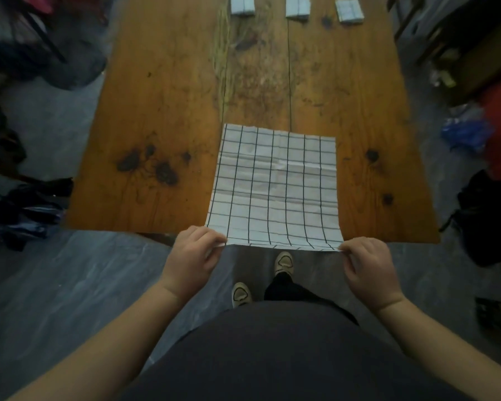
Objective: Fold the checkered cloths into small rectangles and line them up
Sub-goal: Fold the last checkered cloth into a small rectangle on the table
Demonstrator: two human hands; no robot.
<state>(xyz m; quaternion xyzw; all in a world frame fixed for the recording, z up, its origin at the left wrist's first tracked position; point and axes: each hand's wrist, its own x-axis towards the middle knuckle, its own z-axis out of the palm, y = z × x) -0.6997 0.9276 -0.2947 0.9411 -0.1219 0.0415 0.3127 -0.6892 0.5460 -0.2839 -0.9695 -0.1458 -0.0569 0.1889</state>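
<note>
Head camera is looking down at you while you are standing at the near end of a wooden table (162,111). You are holding one checkered cloth (275,183) by its two near corners. Your left hand (191,256) is pinching the near left corner with curled fingers. Your right hand (368,267) is pinching the near right corner the same way.

Most of the cloth is lying flat and open on the table, a bit to the right of the middle. Its near edge is sticking out past the table edge and is stretching tight between your hands. Crease lines are showing on it, but it is not folded at all.

At the far end of the table, three small folded cloths are sitting in a row, with gaps between them: a left folded cloth (242,5), a middle folded cloth (298,7) and a right folded cloth (349,11). The right one is turning a little crooked.

So I think you are partway through. Three cloths are looking done, and you are just starting on this one. It is needing all its folds to get small like the others, and then a spot in the row. I am not seeing any more cloths waiting, so I cannot tell how many are left after this.
</note>
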